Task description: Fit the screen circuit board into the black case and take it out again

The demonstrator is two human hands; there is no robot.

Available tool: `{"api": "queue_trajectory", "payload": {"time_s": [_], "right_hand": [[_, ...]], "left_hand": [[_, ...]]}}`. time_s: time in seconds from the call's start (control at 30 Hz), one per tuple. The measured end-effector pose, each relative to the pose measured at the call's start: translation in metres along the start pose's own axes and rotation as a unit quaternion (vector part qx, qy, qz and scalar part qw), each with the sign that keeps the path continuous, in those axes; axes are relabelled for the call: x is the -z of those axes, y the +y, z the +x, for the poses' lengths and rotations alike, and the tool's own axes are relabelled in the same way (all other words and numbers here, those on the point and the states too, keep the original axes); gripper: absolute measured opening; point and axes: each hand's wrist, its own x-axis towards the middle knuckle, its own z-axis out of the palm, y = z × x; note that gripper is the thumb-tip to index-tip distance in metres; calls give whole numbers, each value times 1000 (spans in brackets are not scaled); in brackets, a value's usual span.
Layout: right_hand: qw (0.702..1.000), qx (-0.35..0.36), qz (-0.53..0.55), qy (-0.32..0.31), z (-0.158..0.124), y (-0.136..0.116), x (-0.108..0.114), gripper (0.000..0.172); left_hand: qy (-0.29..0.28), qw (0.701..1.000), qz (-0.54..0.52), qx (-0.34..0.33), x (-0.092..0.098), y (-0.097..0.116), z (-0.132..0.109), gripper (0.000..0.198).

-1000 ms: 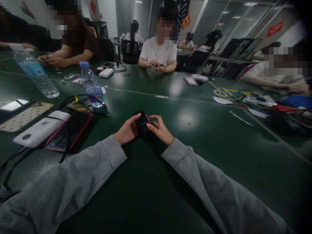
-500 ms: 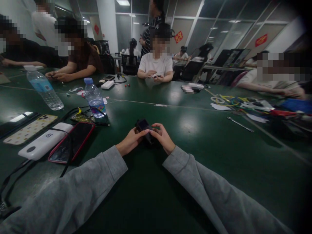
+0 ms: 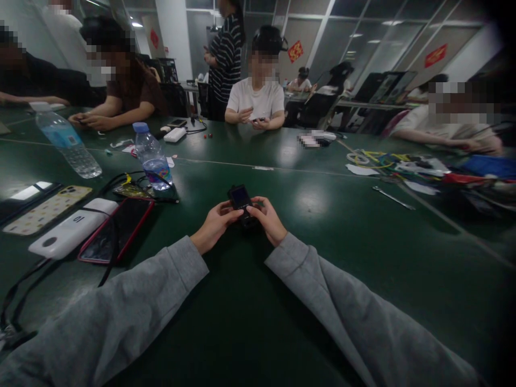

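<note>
A small black handheld device with a dark screen (image 3: 241,196) is held between my two hands, just above the green table (image 3: 322,258). My left hand (image 3: 214,226) grips its left side, thumb on the front below the screen. On the other side my right hand (image 3: 271,219) is closed round the right edge, with its thumb on the front near the buttons. Fingers behind the device are hidden. What the screen shows is too dark to read.
To the left lie a red-edged phone (image 3: 116,231), a white power bank (image 3: 72,228) with a cable and a patterned phone case (image 3: 48,209). Two water bottles (image 3: 152,161) (image 3: 68,141) stand behind. At right are a wrench (image 3: 393,198) and tangled cables (image 3: 387,161). Several people sit around.
The device has turned more upright, so its screen and front show more fully. My thumbs have moved apart on it. The view has shifted slightly.
</note>
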Motion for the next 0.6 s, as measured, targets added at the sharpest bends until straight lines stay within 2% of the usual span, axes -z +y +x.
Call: {"api": "queue_trajectory", "payload": {"time_s": [0.4, 0.6], "right_hand": [[999, -28, 21, -1, 1, -4, 3, 53], [999, -34, 23, -15, 3, -1, 6, 55]], "left_hand": [[-3, 1000, -5, 17, 0, 3, 0, 56], [0, 999, -15, 28, 1, 4, 0, 51]]}}
